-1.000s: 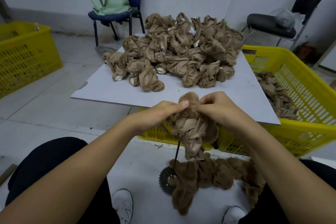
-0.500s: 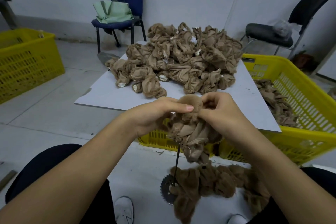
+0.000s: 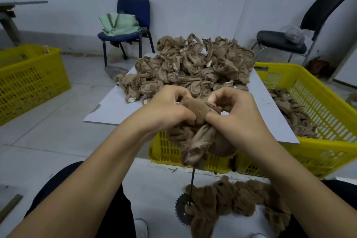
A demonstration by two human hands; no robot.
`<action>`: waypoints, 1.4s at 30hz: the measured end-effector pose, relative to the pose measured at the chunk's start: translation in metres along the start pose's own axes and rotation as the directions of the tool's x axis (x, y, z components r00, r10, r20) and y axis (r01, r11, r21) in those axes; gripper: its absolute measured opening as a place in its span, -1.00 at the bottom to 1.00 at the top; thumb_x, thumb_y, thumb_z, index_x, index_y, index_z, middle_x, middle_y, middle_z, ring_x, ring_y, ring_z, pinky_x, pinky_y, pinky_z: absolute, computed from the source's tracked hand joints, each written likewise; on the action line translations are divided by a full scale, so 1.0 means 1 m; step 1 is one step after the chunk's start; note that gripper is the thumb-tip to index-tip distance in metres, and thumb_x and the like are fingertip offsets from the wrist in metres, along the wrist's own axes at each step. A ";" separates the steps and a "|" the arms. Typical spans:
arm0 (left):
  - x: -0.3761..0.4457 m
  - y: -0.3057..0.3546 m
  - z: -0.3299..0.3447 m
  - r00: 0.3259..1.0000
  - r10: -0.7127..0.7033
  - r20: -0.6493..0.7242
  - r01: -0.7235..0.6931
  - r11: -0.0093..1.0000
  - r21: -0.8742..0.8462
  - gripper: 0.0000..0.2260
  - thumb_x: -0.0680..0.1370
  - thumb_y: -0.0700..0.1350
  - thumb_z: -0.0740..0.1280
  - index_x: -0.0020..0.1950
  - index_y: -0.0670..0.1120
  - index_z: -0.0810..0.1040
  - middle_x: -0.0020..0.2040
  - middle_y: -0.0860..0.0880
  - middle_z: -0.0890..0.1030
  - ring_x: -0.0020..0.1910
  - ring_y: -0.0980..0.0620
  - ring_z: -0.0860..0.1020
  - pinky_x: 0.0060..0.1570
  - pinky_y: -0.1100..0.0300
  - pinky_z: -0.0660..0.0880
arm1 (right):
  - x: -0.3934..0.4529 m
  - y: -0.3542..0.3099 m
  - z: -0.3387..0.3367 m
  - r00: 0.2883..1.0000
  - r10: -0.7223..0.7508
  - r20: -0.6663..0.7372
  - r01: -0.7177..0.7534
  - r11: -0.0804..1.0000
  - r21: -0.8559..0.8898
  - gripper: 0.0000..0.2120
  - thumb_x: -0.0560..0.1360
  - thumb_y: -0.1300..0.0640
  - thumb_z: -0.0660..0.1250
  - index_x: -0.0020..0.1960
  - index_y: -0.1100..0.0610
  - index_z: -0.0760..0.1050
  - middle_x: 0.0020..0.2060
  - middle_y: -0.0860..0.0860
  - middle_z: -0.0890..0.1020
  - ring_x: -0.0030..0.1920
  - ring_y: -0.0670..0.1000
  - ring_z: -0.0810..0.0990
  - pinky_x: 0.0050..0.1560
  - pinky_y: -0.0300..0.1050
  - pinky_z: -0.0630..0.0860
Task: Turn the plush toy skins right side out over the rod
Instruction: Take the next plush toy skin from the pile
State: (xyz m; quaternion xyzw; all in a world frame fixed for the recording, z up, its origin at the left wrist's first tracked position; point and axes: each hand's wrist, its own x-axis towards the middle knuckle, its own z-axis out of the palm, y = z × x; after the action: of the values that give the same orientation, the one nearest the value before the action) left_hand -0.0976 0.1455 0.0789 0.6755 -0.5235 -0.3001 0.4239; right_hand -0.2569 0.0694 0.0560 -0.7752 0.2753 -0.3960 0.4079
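Note:
A brown plush toy skin [image 3: 200, 137] sits over a thin dark rod [image 3: 192, 178] that rises from a toothed metal disc [image 3: 181, 206] on the floor. Its furry top bulges out between my hands, while smooth backing cloth hangs below. My left hand [image 3: 168, 108] and my right hand [image 3: 231, 110] both pinch the skin near its top, thumbs pressed close together. The rod's upper part is hidden inside the skin. A big heap of inside-out skins [image 3: 193, 69] lies on a white board [image 3: 108, 110] beyond my hands.
Furry turned skins [image 3: 235, 199] lie on the floor by the disc. A yellow crate [image 3: 328, 152] under the board holds more skins at the right. Another yellow crate [image 3: 31, 79] stands at the left. Two chairs, a blue chair [image 3: 133, 25] and a black chair [image 3: 301, 31], stand by the wall.
Both hands have worked lower around the skin, and more of its furry side now bulges out at the top. The camera has tilted up a little.

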 end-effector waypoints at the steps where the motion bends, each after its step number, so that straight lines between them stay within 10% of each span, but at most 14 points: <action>1: 0.002 0.000 0.002 0.999 0.012 -0.047 -0.011 1.000 0.027 -0.84 0.34 -0.32 0.52 -0.21 -0.16 0.56 -0.36 -0.01 0.56 -0.34 0.06 0.54 -0.27 0.12 0.51 | 0.004 0.000 0.000 1.000 -0.018 -0.010 0.017 1.000 -0.010 -0.82 0.33 0.38 0.45 -0.19 0.14 0.54 -0.27 0.11 0.63 -0.31 -0.09 0.59 -0.32 -0.25 0.50; 5: 0.009 -0.002 0.005 0.969 0.146 -0.201 -0.114 0.980 0.164 -0.83 0.34 -0.27 0.53 -0.21 -0.22 0.55 -0.31 -0.06 0.52 -0.38 0.16 0.42 -0.36 0.26 0.39 | 0.019 0.003 0.000 0.999 -0.040 0.007 0.040 0.999 0.029 -0.80 0.34 0.41 0.44 -0.18 0.15 0.53 -0.29 0.05 0.62 -0.29 -0.07 0.60 -0.30 -0.23 0.52; 10: 0.016 -0.014 0.014 0.839 0.307 -0.450 -0.139 0.919 0.369 -0.85 0.27 -0.06 0.37 -0.21 -0.03 0.50 -0.34 -0.08 0.55 -0.32 -0.12 0.52 -0.36 -0.04 0.50 | 0.027 0.014 0.008 1.000 -0.013 0.015 0.012 0.997 0.076 -0.77 0.35 0.41 0.40 -0.20 0.12 0.46 -0.33 -0.05 0.53 -0.33 -0.07 0.51 -0.36 -0.25 0.46; 17: 0.055 -0.030 0.017 0.847 0.428 -0.315 -0.186 0.794 0.579 -0.85 0.39 -0.15 0.39 -0.16 -0.04 0.41 -0.26 0.04 0.45 -0.30 -0.04 0.45 -0.41 0.13 0.28 | 0.054 0.035 -0.002 0.971 0.211 0.116 -0.229 0.957 0.176 -0.76 0.47 0.31 0.47 0.06 0.16 0.47 -0.12 0.07 0.63 -0.21 -0.05 0.65 -0.25 -0.20 0.59; 20: 0.068 -0.042 -0.003 0.859 0.352 -0.370 -0.186 0.891 0.415 -0.79 0.40 -0.18 0.45 -0.17 0.01 0.43 -0.09 0.12 0.39 -0.17 0.18 0.44 -0.29 0.22 0.36 | 0.052 0.054 -0.024 0.709 0.496 0.500 -0.509 0.852 -0.125 -0.36 0.37 -0.02 0.57 0.34 0.10 0.38 0.23 -0.01 0.57 0.18 -0.04 0.62 0.02 -0.14 0.65; 24: 0.081 -0.057 -0.019 0.891 0.291 -0.349 -0.143 0.908 0.393 -0.82 0.38 -0.21 0.45 -0.13 -0.06 0.49 -0.09 0.03 0.47 -0.13 0.02 0.49 -0.14 -0.11 0.53 | 0.032 0.068 -0.014 0.302 0.508 0.807 -0.233 0.860 -0.454 -0.29 0.44 -0.08 0.53 0.50 0.05 0.34 0.34 -0.12 0.51 0.08 -0.22 0.64 0.03 -0.24 0.60; 29: 0.098 -0.072 -0.003 0.983 0.099 -0.154 -0.034 0.925 0.379 -0.81 0.43 -0.19 0.53 -0.11 -0.19 0.55 -0.28 -0.16 0.54 -0.36 0.00 0.50 -0.35 0.03 0.47 | 0.029 0.082 0.022 0.663 0.320 0.677 0.023 0.895 -0.446 -0.70 0.63 -0.01 0.29 -0.05 0.21 0.63 -0.14 0.08 0.72 -0.27 -0.09 0.65 -0.20 -0.14 0.58; 35: 0.116 -0.072 0.006 0.998 -0.042 -0.041 0.042 0.999 0.009 -0.87 0.49 -0.15 0.53 -0.10 -0.15 0.62 -0.40 0.13 0.57 -0.42 0.24 0.56 -0.41 0.35 0.48 | 0.053 0.098 0.017 0.803 0.296 0.517 -0.068 0.908 -0.414 -0.80 0.65 0.10 0.26 -0.07 0.13 0.59 -0.17 0.01 0.72 -0.21 -0.14 0.71 -0.05 -0.03 0.66; 42: 0.124 -0.074 0.012 0.933 0.214 -0.291 -0.190 0.976 0.109 -0.93 0.51 -0.32 0.41 -0.10 -0.20 0.54 -0.19 -0.17 0.55 -0.23 -0.12 0.51 -0.31 0.03 0.38 | 0.073 0.113 0.027 0.821 0.269 0.504 -0.032 0.903 -0.429 -0.76 0.64 0.10 0.27 -0.09 0.20 0.61 -0.20 0.05 0.70 -0.20 -0.06 0.70 -0.05 0.02 0.66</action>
State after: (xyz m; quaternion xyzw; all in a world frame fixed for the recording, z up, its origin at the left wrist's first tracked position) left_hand -0.0405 0.0305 0.0120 0.6720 -0.5309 -0.1278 0.5003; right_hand -0.2068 -0.0327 -0.0214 -0.8981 0.2829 -0.0562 0.3320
